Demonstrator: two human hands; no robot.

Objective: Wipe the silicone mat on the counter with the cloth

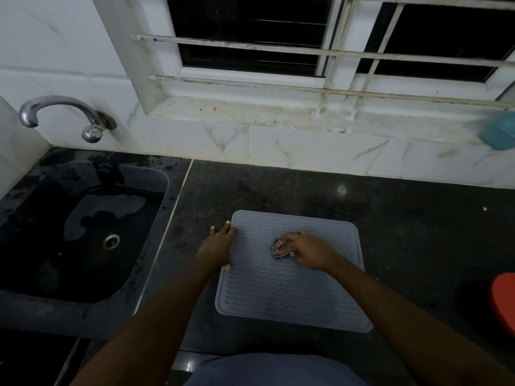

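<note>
- Dark speckled stone counter runs under a barred window with white marble-look tiles behind it; a black sink with a chrome tap sits to my left.
- Lying flat on that counter, just in front of me, is the square grey silicone mat with wavy ridges, well apart from the sink.
- My left hand rests open and flat, fingers spread, along the mat's left edge; it grips nothing, only pins the mat down.
- My right hand is curled closed around the small bunched black-and-white checked cloth, pressing it onto the far middle of the mat.
- Judging by this, I am mid-wipe: the cloth is on the surface, and most of the near half lies below it, yet to be passed over as far as I can tell.
- Next I expect to need steady downward pressure, drawing the cloth along the ridges toward me, while the left hand stops the mat from sliding.
</note>
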